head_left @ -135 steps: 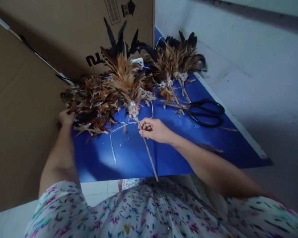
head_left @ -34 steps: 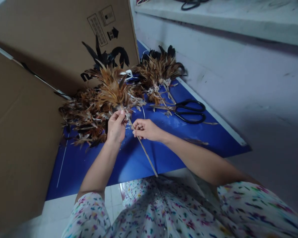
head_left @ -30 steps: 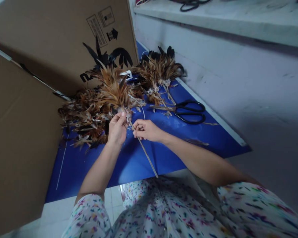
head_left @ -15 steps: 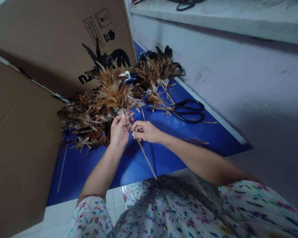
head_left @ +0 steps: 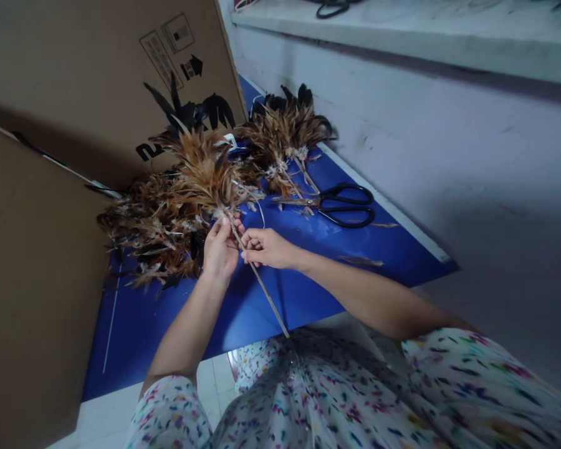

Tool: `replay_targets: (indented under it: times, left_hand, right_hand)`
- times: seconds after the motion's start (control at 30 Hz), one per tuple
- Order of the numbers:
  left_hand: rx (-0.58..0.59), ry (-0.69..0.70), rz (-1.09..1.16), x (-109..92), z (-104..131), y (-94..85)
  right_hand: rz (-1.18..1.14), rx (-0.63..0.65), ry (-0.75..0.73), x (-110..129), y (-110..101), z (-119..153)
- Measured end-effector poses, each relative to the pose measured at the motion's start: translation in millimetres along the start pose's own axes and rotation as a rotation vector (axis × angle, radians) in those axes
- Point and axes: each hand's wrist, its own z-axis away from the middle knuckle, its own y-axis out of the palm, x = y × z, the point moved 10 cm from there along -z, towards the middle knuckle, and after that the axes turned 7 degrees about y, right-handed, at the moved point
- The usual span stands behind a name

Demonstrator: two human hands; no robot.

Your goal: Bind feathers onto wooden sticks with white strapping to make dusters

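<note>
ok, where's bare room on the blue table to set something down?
Front left, between white strand and left forearm; front middle, left forearm to stick; front right, stick to right forearm.
Crowded: feather heap back left, held bundle mid-back, scissors back right.

Feathers [head_left: 201, 165] are hiding box lettering [head_left: 147, 151];
left hand [head_left: 220, 252] is partly covering their base [head_left: 223, 212]; top edge is cropping black loops [head_left: 333, 10].

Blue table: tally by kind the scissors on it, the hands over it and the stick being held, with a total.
Scissors: 1
Hands: 2, left hand and right hand
Held stick: 1
Total: 4
</note>
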Motion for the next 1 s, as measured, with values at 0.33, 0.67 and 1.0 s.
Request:
replay_targets:
  times: [0.33,0.67,1.0]
  left_hand:
    - [0.143,-0.083,0.052,-4.6,4.9,13.8]
    - [0.094,-0.092,0.203,-15.1,12.3,-2.8]
    - [0.065,-0.050,0.147,-17.8,10.2,-28.5]
  right_hand:
    - [0.004,0.030,-0.026,-2.7,5.0,-2.6]
    - [0.352,-0.088,-0.120,15.2,-10.9,1.4]
    - [1.208,-0.867,0.191,48.8,-160.3,-28.0]
